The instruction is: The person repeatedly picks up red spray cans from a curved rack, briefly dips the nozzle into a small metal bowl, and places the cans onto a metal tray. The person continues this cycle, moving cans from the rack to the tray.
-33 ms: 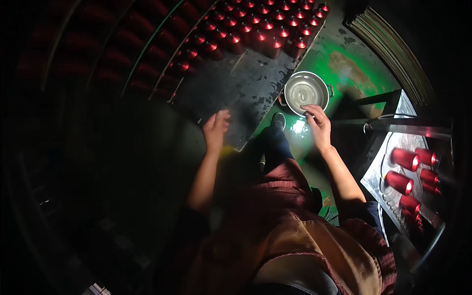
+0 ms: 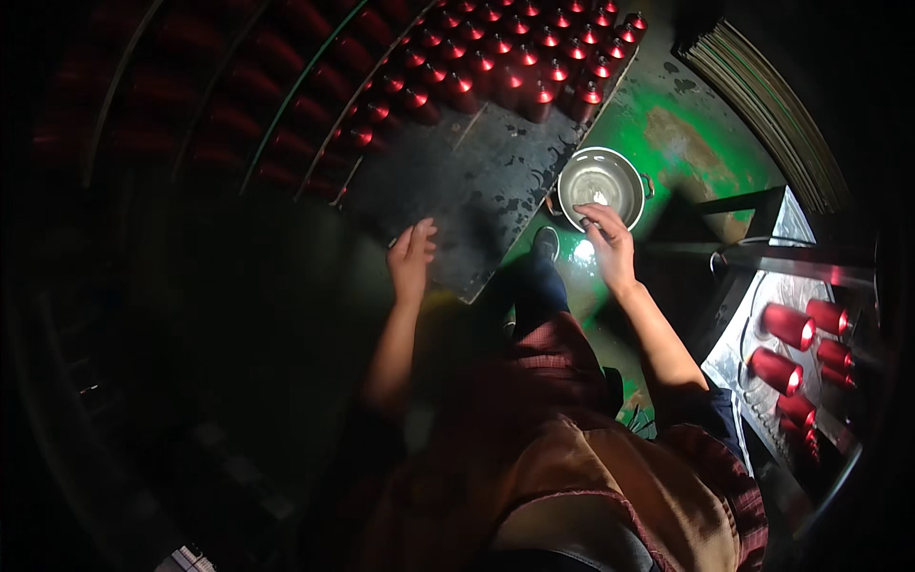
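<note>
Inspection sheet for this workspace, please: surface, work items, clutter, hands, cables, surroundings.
Surface: dark board, with darker blotches along its right edge; red bottles stand in rows on its far part.
Work items: round pot with two handles, on the green floor right of the board; contents unclear.
Clutter: stack of flat sheets, upper right.
Hands: left hand by the board's near edge, fingers partly curled; right hand in front of the pot's near rim, fingers bent. Whether either holds anything small: cannot tell.
Cables: a thin, curved, cable-like line by the stand at right.
Surroundings: red containers on metal at right; left side too dark to judge.
</note>
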Demonstrator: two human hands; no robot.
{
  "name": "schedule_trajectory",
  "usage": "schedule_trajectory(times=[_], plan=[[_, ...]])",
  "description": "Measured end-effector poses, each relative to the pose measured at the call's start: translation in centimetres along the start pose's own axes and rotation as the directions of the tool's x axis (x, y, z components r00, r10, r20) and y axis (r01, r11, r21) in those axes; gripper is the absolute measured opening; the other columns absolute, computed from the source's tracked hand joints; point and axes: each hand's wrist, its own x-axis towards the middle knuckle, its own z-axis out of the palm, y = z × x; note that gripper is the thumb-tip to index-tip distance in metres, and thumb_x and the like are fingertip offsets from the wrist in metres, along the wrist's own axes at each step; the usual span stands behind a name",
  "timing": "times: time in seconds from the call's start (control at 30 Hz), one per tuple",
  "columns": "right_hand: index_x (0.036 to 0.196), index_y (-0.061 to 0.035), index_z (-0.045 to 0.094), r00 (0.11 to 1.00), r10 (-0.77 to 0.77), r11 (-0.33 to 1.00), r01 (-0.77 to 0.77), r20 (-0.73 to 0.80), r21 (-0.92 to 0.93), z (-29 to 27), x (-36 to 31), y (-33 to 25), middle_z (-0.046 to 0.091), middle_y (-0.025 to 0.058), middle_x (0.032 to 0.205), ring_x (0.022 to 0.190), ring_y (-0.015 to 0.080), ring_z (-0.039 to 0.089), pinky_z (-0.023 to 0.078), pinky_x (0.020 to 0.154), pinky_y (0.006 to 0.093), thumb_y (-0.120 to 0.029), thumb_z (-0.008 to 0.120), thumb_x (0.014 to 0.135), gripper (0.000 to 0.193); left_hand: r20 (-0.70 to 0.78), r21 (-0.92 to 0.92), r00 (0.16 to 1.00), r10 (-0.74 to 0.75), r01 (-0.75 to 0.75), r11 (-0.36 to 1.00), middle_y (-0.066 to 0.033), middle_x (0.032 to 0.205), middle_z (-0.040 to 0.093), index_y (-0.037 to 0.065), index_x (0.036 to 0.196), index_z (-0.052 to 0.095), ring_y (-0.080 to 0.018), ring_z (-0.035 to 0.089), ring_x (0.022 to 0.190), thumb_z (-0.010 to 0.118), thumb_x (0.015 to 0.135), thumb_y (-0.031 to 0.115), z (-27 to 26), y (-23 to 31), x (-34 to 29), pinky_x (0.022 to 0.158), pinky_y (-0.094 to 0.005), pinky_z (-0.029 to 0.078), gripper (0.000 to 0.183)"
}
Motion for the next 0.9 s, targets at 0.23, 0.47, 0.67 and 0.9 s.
schedule_trajectory(times=[0.23, 0.47, 0.67, 0.9], plan=[[0.128, -0.0202, 0.065, 0.946, 0.04, 0.997, -0.017, 0.323, -0.072, 12.6, 13.2, 3.5, 0.054, 0.0106, 0.137, 0.12, 0.0324, 0.054, 0.046, 0.102, 0.0395, -0.013, 0.072, 0.084, 0.045, -0.198, 0.348, 0.98, -0.017, 0.086, 0.933, -0.0081, 0.118, 0.066, 0.006, 0.129, 0.064, -0.0156, 0.062, 0.099, 0.066, 0.096, 0.022, -7.8, -4.5, 12.4, 0.083, -0.0278, 0.049, 0.037], [0.141, -0.0302, 0.052, 0.905, 0.063, 0.959, 0.062, 0.42, -0.277, 27.7, 24.0, 10.9, 0.031, 0.0165, 0.155, 0.133, 0.044, 0.036, 0.039, 0.111, 0.0453, -0.02, 0.076, 0.08, 0.067, -0.047, 0.716, 0.949, 0.312, -0.186, 0.673, -0.0189, 0.156, 0.034, 0.022, 0.136, 0.059, -0.0384, 0.04, 0.138, 0.078, 0.082, 0.025, -9.6, -10.8, 32.3, 0.11, -0.0456, 0.038, 0.057], [0.137, -0.0343, 0.055, 0.964, -0.179, 0.838, 0.255, 0.198, -0.483, 42.5, 34.3, 18.8, 0.02, 0.0271, 0.156, 0.137, 0.0511, 0.028, 0.036, 0.112, 0.0547, -0.02, 0.08, 0.073, 0.07, 0.129, 0.779, 0.881, 0.456, -0.375, 0.503, -0.0222, 0.156, 0.029, 0.026, 0.135, 0.06, -0.0419, 0.039, 0.135, 0.081, 0.077, 0.027, -9.5, -13.9, 47.4, 0.111, -0.0444, 0.035, 0.062], [0.126, -0.035, 0.064, 0.969, -0.186, 0.821, 0.243, 0.16, -0.517, 46.6, 38.4, 23.0, 0.033, 0.0226, 0.148, 0.132, 0.0454, 0.036, 0.042, 0.108, 0.0476, -0.018, 0.077, 0.078, 0.053, 0.154, 0.586, 0.711, 0.686, -0.625, 0.516, -0.0224, 0.149, 0.039, 0.023, 0.116, 0.074, -0.0371, 0.046, 0.129, 0.084, 0.072, 0.013, -10.9, -16.3, 50.6, 0.105, -0.0445, 0.04, 0.047]])
